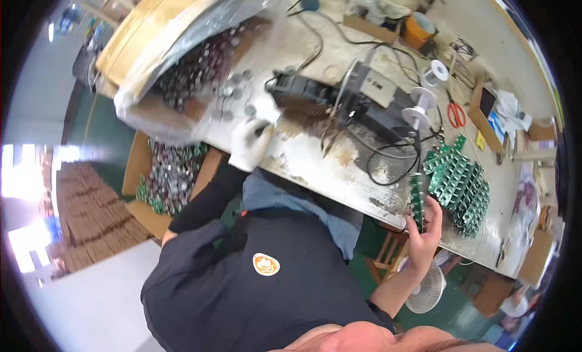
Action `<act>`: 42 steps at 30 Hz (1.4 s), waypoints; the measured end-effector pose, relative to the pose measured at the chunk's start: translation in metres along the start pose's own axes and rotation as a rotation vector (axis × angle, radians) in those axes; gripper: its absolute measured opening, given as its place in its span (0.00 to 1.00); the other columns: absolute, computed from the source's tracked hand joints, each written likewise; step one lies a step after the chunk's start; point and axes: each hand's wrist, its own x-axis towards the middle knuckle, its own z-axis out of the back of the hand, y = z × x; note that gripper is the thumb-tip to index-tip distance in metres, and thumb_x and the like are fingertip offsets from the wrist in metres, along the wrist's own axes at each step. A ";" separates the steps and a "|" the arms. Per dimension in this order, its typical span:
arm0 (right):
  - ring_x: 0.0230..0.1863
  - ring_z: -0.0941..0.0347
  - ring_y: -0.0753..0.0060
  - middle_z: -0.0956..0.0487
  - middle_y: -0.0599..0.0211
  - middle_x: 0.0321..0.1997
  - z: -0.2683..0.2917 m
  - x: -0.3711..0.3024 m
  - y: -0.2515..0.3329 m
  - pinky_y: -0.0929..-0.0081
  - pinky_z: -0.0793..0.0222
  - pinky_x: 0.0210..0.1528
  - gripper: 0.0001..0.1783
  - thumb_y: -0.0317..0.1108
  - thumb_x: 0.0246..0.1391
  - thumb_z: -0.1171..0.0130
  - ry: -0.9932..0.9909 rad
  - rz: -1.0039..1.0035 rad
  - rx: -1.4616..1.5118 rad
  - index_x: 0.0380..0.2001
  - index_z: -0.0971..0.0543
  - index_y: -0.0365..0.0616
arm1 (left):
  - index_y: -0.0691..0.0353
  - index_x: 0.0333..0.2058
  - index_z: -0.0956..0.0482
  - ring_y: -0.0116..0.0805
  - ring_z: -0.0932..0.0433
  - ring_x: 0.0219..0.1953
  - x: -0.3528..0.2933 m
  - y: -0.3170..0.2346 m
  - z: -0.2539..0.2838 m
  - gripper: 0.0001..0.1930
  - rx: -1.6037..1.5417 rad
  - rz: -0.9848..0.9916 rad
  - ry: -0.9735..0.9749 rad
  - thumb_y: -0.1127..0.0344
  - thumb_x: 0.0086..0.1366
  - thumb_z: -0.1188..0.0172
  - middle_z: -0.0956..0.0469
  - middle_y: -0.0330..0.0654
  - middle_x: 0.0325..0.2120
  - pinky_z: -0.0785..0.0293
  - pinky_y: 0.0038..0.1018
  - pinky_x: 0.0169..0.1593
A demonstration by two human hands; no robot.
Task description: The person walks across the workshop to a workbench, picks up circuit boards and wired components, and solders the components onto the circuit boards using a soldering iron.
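Observation:
My left hand (247,147), in a white glove, is at the bench's front edge, its fingers curled together. A small dark patch shows between the fingertips; I cannot make out whether it is a part they hold. Several small round grey components (233,85) lie just beyond it. My bare right hand (425,228) grips a narrow green circuit board strip (416,197) by its near end, holding it up at the bench edge. Right beside it is a stack of similar green circuit board strips (464,185) with small parts along them.
A black soldering machine (364,97) with solder wire spools (419,106) stands mid-bench. A plastic-lined box (194,73) of small parts is at left; a carton (173,173) of finished-looking pieces sits below. Red-handled scissors (456,114), cables and a white fan (426,289) are to the right.

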 end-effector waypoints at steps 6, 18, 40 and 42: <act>0.38 0.35 0.80 0.27 0.71 0.40 -0.028 0.011 -0.002 0.82 0.39 0.40 0.15 0.18 0.42 0.39 0.168 0.157 -0.309 0.37 0.25 0.38 | 0.62 0.27 0.19 0.39 0.26 0.25 -0.012 0.011 0.013 0.03 -0.138 0.150 0.036 0.72 0.52 0.37 0.25 0.44 0.23 0.31 0.28 0.30; 0.36 0.34 0.78 0.29 0.69 0.36 -0.092 0.020 0.004 0.83 0.39 0.40 0.12 0.16 0.42 0.40 -0.043 0.228 -0.080 0.33 0.25 0.35 | 0.65 0.30 0.20 0.35 0.27 0.26 -0.008 0.016 0.021 0.05 -0.348 0.100 0.152 0.72 0.55 0.37 0.26 0.44 0.25 0.32 0.25 0.31; 0.21 0.39 0.93 0.31 0.77 0.21 -0.184 0.007 -0.023 0.88 0.46 0.21 0.22 0.25 0.56 0.43 0.320 -0.188 0.292 0.52 0.34 0.31 | 0.71 0.31 0.21 0.23 0.26 0.27 -0.025 -0.060 -0.005 0.08 -0.584 0.557 0.641 0.70 0.57 0.40 0.22 0.40 0.23 0.30 0.21 0.33; 0.21 0.39 0.93 0.30 0.77 0.22 -0.184 0.006 -0.017 0.88 0.46 0.21 0.22 0.25 0.56 0.43 0.325 -0.209 0.294 0.53 0.34 0.32 | 0.72 0.31 0.21 0.22 0.26 0.27 -0.026 -0.062 -0.008 0.09 -0.759 0.673 0.664 0.69 0.58 0.41 0.22 0.41 0.24 0.30 0.21 0.31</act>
